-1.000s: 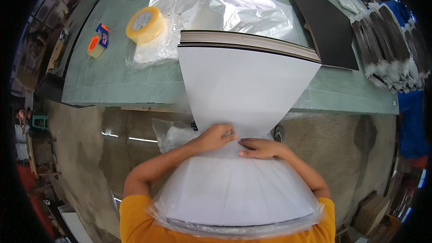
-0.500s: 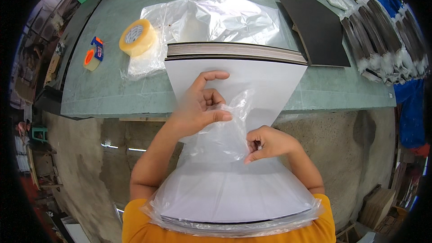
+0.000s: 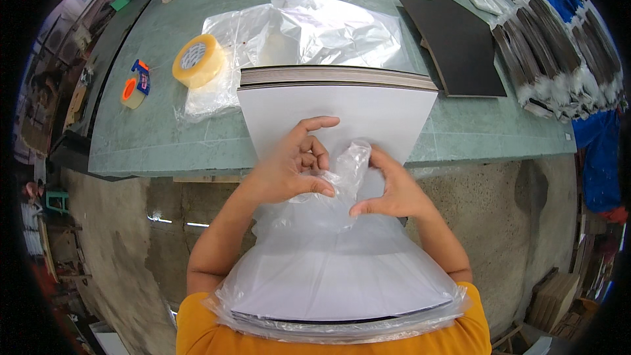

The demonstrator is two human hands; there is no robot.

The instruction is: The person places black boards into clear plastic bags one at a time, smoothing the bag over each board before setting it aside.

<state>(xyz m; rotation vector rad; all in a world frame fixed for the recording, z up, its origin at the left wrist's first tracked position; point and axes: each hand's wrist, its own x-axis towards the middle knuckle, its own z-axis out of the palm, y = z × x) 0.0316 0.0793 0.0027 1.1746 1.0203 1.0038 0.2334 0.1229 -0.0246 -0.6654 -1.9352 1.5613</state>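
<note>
A thick stack of white-faced boards (image 3: 388,108) with dark and pale layered edges slants from the table edge toward me. Its near part sits inside a clear plastic bag (image 3: 342,289), which reaches my chest. The bag's mouth is bunched into a crumpled upright fold over the white face. Closed on this gathered plastic at thumb and fingers is my left hand (image 3: 289,167), its index finger stretched out above the board. My right hand (image 3: 397,190) curves beside the fold, thumb and fingers apart, fingertips against or just behind the plastic.
On the green table (image 3: 144,138) lie a large roll of clear tape (image 3: 199,60), a small tape dispenser (image 3: 136,85) and flat plastic bags (image 3: 348,29). Black boards (image 3: 463,46) and bagged stacks (image 3: 545,52) are at the right. Concrete floor (image 3: 486,223) shows below.
My right hand has moved up from the bag's right edge and opened its pinch beside the fold. The plastic is bunched more upright. My left hand has dropped slightly, still holding it.
</note>
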